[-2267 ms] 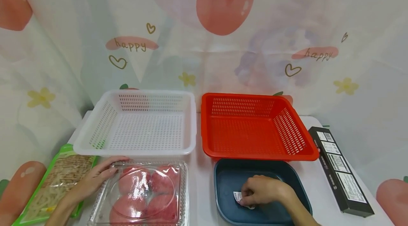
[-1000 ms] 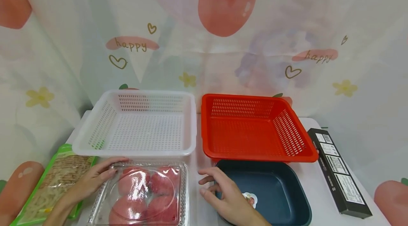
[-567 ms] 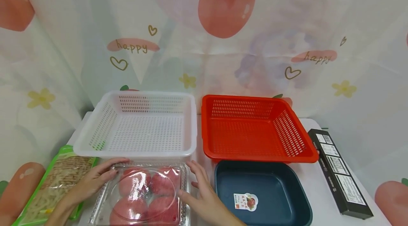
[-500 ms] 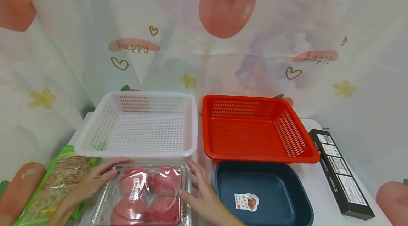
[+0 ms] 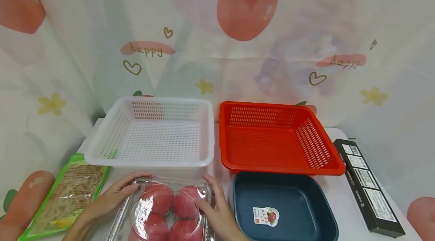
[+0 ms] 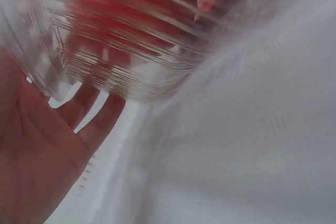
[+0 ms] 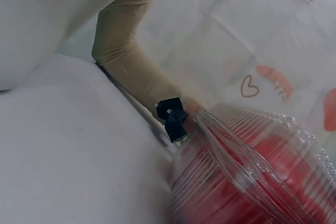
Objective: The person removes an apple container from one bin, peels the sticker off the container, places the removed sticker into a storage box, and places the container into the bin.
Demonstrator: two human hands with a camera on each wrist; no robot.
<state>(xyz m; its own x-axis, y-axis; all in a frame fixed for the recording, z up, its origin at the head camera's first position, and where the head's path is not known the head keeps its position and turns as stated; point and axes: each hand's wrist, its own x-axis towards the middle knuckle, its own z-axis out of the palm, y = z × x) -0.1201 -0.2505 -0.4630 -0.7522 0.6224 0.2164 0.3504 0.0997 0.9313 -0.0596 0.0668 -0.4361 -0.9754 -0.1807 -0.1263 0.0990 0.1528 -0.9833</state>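
A clear plastic clamshell box (image 5: 176,181) of red round fruit (image 5: 159,198) is held between both hands at the front in the head view. My left hand (image 5: 112,197) grips its left side, thumb on the lid edge. In the left wrist view the left hand (image 6: 47,150) has its fingers behind the ribbed wall, with the box tilted over the white tabletop. My right hand (image 5: 221,210) grips the right side, thumb on the lid. The right wrist view shows the ribbed box (image 7: 252,182) but not the right hand's fingers.
Behind stand a white basket (image 5: 102,159) and a red basket (image 5: 282,167). To the right, a dark blue tray (image 5: 292,210) holds a small printed sticker (image 5: 266,216). A green-edged food packet (image 5: 73,192) lies left, a long black box (image 5: 368,188) far right.
My right hand pinched the sticker in the blue tray, let go and moved left to the fruit box. The box has since shifted and tilted up. My left hand stayed on it.
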